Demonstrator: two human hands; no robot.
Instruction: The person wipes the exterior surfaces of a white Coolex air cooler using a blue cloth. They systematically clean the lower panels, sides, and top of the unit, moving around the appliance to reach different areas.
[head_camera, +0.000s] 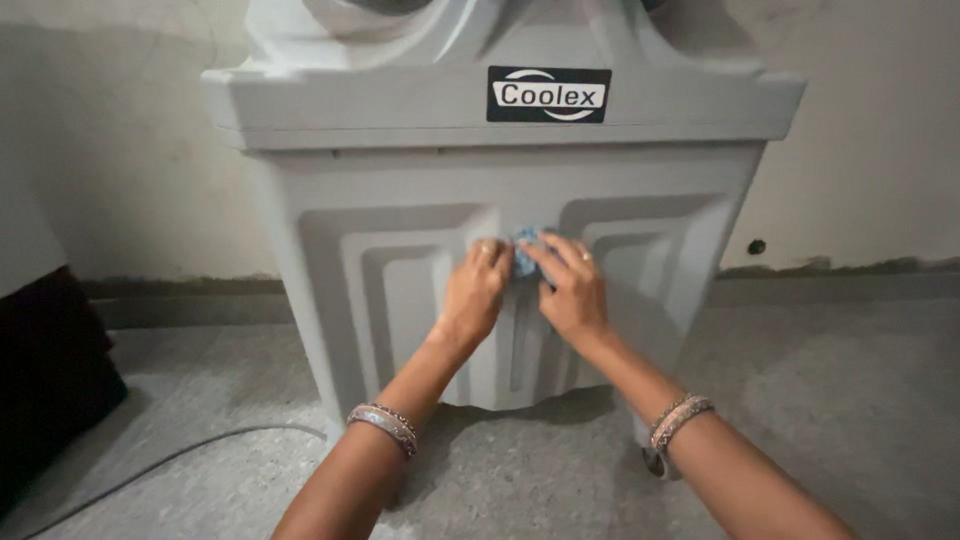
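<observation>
A grey plastic air cooler (420, 300) stands upright on the floor (850, 400), its long axis vertical, ribbed front facing the camera. At twelve o'clock from the wrists, the left hand (474, 290) and right hand (570, 290) pinch a small blue cloth (525, 255) against its centre panel, fingers curled closed.

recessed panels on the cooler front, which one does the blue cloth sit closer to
Neither clearly: the blue cloth is pressed on the raised rib between the left panel and the right panel, held by the left hand and right hand.
</observation>
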